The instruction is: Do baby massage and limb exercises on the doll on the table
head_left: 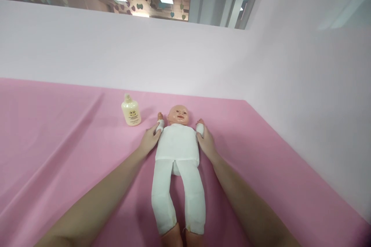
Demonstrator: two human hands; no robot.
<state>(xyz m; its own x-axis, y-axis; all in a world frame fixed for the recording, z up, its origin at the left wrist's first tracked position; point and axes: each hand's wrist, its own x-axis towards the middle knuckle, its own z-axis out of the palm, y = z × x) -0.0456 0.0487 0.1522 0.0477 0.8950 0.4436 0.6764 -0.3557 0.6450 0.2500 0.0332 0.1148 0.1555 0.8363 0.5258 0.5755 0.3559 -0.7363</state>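
Note:
A baby doll (pixel 178 144) with a white cloth body lies on its back on the pink sheet (pixel 95 162), head away from me and feet toward me. Both its arms are bent up beside its head. My left hand (pixel 150 138) is wrapped round the doll's arm on the left side. On the other side, my right hand (pixel 206 141) grips the doll's other arm, with the doll's small hand showing above my fingers. Left of the doll's head stands a cream-coloured pump bottle (pixel 131 112) with a printed label, apart from my left hand.
A white padded wall (pixel 121 50) runs along the back, and another white wall (pixel 313 69) rises on the right. The sheet has a long raised fold (pixel 58 158) on the left. Above the back wall, a window or mirror shows ceiling lights and hanging heart decorations.

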